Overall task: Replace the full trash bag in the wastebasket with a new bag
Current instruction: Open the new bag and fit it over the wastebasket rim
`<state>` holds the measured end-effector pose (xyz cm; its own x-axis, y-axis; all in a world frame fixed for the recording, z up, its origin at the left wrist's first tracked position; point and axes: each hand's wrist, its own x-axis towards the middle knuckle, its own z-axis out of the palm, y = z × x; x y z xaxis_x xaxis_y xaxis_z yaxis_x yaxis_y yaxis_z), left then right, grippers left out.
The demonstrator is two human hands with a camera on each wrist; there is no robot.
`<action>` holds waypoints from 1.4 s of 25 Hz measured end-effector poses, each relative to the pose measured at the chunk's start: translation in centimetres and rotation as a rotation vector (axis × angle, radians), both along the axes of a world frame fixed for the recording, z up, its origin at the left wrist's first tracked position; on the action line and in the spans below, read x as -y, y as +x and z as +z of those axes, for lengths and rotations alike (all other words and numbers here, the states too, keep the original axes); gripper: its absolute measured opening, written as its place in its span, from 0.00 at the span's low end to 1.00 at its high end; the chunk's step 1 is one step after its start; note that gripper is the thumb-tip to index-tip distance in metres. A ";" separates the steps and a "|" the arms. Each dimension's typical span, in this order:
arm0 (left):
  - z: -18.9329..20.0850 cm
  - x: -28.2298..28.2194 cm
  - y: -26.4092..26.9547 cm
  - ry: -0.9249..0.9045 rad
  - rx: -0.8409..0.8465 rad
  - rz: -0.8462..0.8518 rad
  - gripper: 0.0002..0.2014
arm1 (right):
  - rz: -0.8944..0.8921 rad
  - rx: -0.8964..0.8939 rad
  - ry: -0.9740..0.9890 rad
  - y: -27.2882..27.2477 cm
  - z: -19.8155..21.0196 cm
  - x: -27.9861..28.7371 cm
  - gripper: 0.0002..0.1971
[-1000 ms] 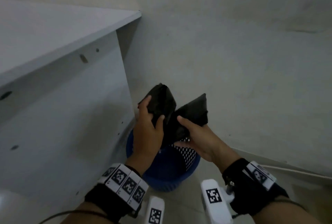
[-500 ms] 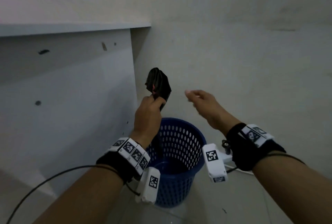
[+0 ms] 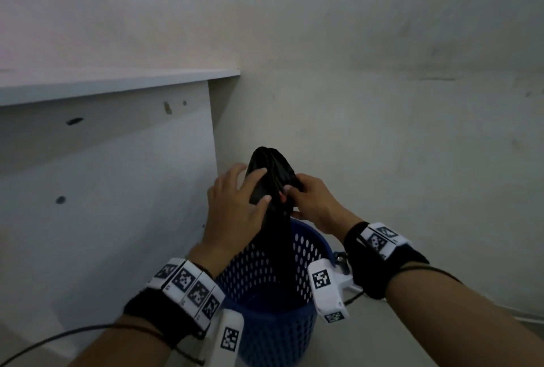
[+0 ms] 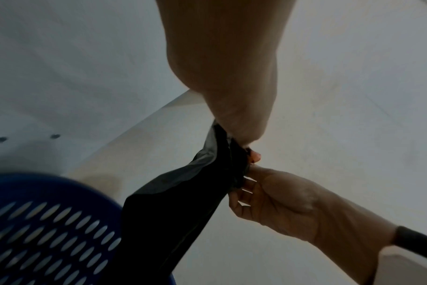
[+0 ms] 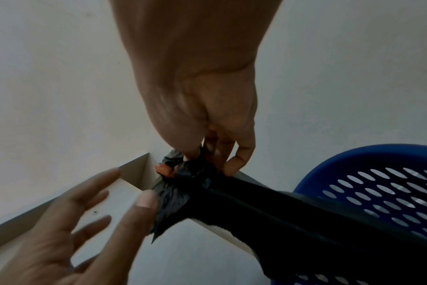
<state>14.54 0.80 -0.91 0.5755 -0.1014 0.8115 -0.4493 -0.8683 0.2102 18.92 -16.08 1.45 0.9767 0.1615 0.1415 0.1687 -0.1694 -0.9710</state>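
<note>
Nearest the viewer, both forearms carry black wrist straps with white tag blocks, and a thin black cable (image 3: 53, 340) runs along the near left. Just beyond the wrists, the blue perforated wastebasket (image 3: 282, 334) stands upright on the floor, close to the right face of the white cabinet (image 3: 112, 190). A black trash bag (image 3: 272, 190) hangs as a narrow, gathered strip, its lower end dropping inside the wastebasket opening and its upper end raised above the rim. The left hand (image 3: 232, 210) sits on the left side of the bag's upper part with fingers spread fairly wide and nearly straight; the thumb and forefinger tips lie against the plastic, while the remaining fingers stand clear of it, as the right wrist view shows. The right hand (image 3: 312, 204) is on the right side of the bag at about the same height, fingers curled narrow and pinching the bunched top of the plastic between thumb and fingertips; the left wrist view confirms this grip. A small orange-red part (image 5: 165, 170) shows at the gathered neck of the bag between the two hands; what it is cannot be determined. Farther back, the cabinet top ends at a corner against the pale wall (image 3: 382, 101), which fills the far and right side of the scene.
</note>
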 end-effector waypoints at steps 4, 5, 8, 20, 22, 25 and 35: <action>1.9 0.4 0.8 0.394 0.000 0.108 0.12 | 0.009 0.196 -0.094 0.5 0.5 0.1 0.06; 1.9 0.6 0.9 0.408 -0.004 0.108 0.08 | 0.004 0.232 -0.111 0.4 0.7 0.0 0.06; 1.9 1.3 1.0 0.373 -0.065 0.114 0.07 | -0.028 0.271 -0.071 1.0 0.8 0.1 0.05; 2.1 3.5 1.7 -0.816 -0.758 -0.303 0.11 | -0.036 -0.030 0.177 -1.2 -1.5 -0.3 0.14; 2.3 3.9 1.1 -1.070 -0.859 -0.445 0.14 | -0.020 -0.056 0.217 -1.0 -2.0 0.0 0.16; 1.8 4.0 0.7 -1.075 -0.891 -0.501 0.17 | -0.022 -0.139 0.197 -0.5 -2.6 0.0 0.10; -1.7 -1.5 3.8 -1.307 -0.598 0.051 0.21 | -0.488 -0.210 0.432 5.4 -6.7 5.4 0.09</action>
<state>18.33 2.33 -2.61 0.8372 0.5442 -0.0548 0.0144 0.0782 0.9968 24.29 -21.52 -5.22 0.9371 -0.3325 -0.1062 -0.0278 0.2322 -0.9723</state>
